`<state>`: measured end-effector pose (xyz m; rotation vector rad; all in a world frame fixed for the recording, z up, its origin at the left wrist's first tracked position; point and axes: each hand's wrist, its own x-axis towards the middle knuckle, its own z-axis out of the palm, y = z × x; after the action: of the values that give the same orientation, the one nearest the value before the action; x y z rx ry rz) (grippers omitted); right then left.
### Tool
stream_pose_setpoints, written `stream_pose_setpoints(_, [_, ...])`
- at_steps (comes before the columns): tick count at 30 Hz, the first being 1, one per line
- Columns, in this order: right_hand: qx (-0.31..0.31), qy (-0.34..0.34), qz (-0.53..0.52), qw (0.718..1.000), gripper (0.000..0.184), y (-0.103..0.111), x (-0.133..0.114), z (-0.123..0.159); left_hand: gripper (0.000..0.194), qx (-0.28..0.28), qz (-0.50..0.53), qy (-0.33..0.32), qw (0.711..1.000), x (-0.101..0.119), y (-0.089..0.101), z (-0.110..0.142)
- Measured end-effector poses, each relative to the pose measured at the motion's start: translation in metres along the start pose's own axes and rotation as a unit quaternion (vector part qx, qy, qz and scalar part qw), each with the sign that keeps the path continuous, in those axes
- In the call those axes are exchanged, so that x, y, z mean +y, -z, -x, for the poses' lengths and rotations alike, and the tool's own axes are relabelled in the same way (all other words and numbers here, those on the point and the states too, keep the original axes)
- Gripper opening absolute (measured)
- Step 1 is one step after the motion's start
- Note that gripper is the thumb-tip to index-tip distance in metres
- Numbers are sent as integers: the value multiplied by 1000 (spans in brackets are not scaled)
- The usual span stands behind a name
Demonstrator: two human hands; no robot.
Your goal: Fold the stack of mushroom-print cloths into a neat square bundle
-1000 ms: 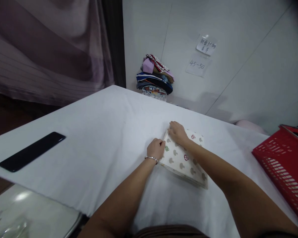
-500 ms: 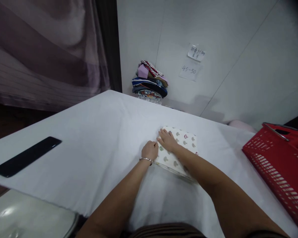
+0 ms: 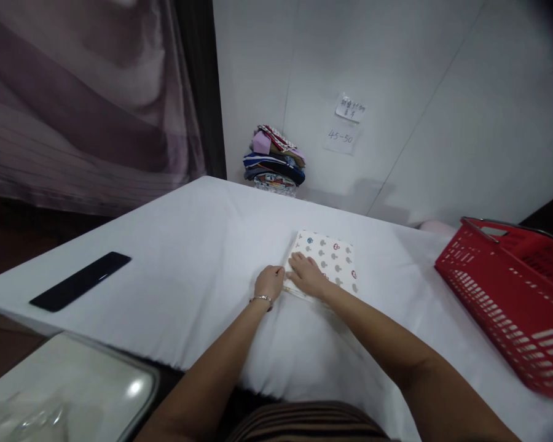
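A folded white cloth printed with small grey, red and blue mushroom-like figures lies on the white-covered table. At its left edge my left hand, with a bracelet at the wrist, is closed with curled fingers gripping the cloth's side. My right hand rests palm down on the near left part of the cloth, its fingers stretched out. The underside of the cloth and my left fingertips are hidden.
To the right stands a red plastic basket. A flat black object lies at the left. Folded fabrics are stacked beyond the far edge by the wall. A pale glossy surface sits at the lower left.
My right hand has slid toward the near left edge of the cloth, uncovering its far left corner. My left hand remains at the left edge. The camera view has shifted slightly.
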<state>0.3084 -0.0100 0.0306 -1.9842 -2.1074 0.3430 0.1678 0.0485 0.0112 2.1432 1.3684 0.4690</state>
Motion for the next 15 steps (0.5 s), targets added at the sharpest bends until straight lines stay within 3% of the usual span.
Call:
stream_pose_setpoints(7, [7,11,1,1000,45,2,-13,6,34,-13,11,-3,1000,1,5,1])
stream_pose_setpoints(11, [7,13,-11,1000,51,0,-29,32,32,5,54,-10,998,3,5,1])
stream_pose_setpoints(15, [3,28,-38,999,55,-3,-42,67,37,-13,18,-7,1000,13,10,-12])
